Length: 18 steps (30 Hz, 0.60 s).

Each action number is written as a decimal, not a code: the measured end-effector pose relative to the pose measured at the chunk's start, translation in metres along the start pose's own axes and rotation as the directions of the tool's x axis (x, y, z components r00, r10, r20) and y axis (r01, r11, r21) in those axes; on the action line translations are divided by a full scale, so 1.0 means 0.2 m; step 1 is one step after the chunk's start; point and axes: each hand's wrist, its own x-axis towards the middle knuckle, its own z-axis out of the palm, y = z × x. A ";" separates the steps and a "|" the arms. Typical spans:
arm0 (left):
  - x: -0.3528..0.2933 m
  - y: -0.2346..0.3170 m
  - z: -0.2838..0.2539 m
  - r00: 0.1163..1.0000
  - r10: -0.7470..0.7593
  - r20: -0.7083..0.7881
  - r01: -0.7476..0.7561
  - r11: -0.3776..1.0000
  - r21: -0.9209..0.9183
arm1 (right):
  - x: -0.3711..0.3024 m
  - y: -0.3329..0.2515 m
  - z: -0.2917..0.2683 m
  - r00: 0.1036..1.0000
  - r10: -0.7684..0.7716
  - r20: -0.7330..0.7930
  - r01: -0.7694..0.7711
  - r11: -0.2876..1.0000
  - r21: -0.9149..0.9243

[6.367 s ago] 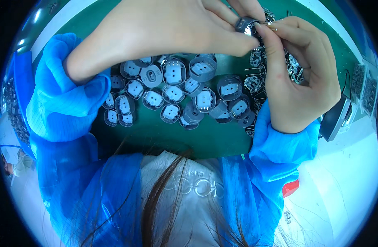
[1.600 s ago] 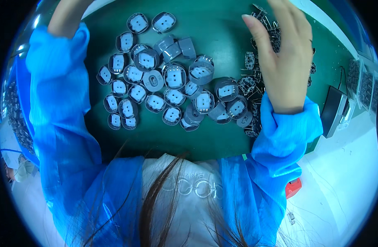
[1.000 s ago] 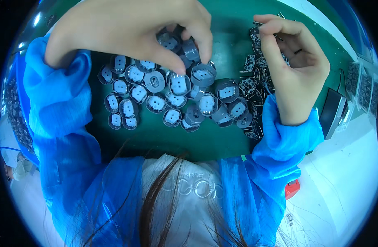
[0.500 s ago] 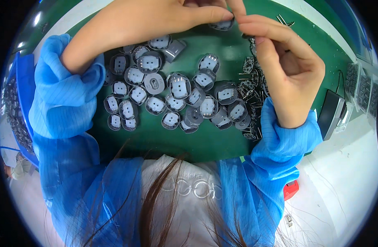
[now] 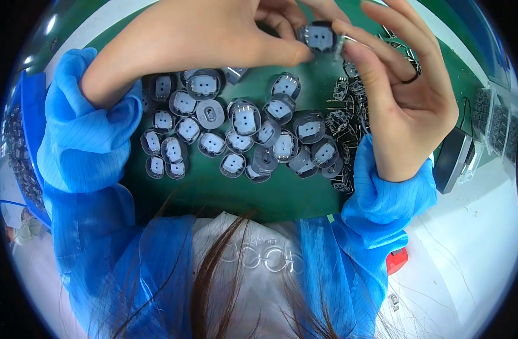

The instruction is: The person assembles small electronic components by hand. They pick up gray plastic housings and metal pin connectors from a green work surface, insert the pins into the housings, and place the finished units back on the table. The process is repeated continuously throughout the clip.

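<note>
At the far side of the mat, my left hand (image 5: 225, 40) is closed on a rounded dark-grey plastic housing (image 5: 318, 37) with a light-grey insert facing up. Right beside it, my right hand (image 5: 408, 90) pinches a small metal piece with thin pins (image 5: 339, 47) between thumb and index finger, its other fingers spread. The metal piece is close to the housing's right edge; whether they touch, I cannot tell. Below my hands lie several similar housings (image 5: 245, 118), some stacked or tilted. A heap of small metal pinned parts (image 5: 341, 121) lies left of my right wrist.
A green mat (image 5: 213, 198) covers the work surface. On the left stands a blue bin (image 5: 36, 147) holding dark parts. To the right are a black flat device (image 5: 453, 158) with a cable and clear trays (image 5: 499, 121) of small parts. A red object (image 5: 398, 261) sits lower right.
The housing has come into clearer view, moving slightly right in my left hand. My right hand has shifted a little right, its fingers opening out, and the metal piece now shows in its pinch.
</note>
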 end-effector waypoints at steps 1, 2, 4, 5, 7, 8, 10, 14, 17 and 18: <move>0.00 0.01 0.01 1.000 0.017 0.005 -0.017 1.000 0.011 | 0.00 -0.01 0.00 0.998 -0.049 0.037 0.054 0.991 -0.126; 0.00 0.04 0.02 1.000 -0.006 0.006 0.005 1.000 0.021 | 0.00 -0.02 0.00 0.992 -0.098 0.076 0.114 0.963 -0.245; 0.01 0.14 0.04 0.996 -0.095 0.004 0.094 0.995 0.040 | 0.02 -0.07 0.04 0.982 -0.125 0.142 0.181 0.839 -0.513; 0.01 0.16 0.05 0.993 -0.118 -0.017 0.118 0.992 0.043 | 0.02 -0.09 0.04 0.976 -0.136 0.168 0.211 0.770 -0.602; 0.01 0.16 0.08 0.988 -0.132 -0.081 0.135 0.990 0.040 | 0.02 -0.07 0.02 0.975 -0.150 0.163 0.217 0.785 -0.580; 0.01 0.16 0.09 0.986 -0.139 -0.089 0.142 0.990 0.024 | 0.02 -0.05 0.00 0.978 -0.155 0.141 0.207 0.822 -0.530; 0.02 0.18 0.07 0.984 -0.163 -0.067 0.162 0.986 -0.025 | 0.00 0.06 -0.06 0.990 -0.137 0.035 0.142 0.954 -0.265; 0.01 -0.01 0.02 1.000 0.024 0.008 -0.023 0.990 -0.136 | -0.01 0.10 -0.08 0.999 -0.008 0.049 0.018 0.979 -0.205; 0.02 0.01 0.00 0.999 -0.036 -0.030 0.035 0.999 -0.039 | 0.00 0.09 -0.07 0.997 0.060 0.043 -0.059 0.998 -0.027; 0.01 0.04 0.01 0.996 -0.059 -0.059 0.061 0.998 0.016 | 0.00 0.10 -0.08 0.999 0.043 0.030 -0.042 0.999 -0.032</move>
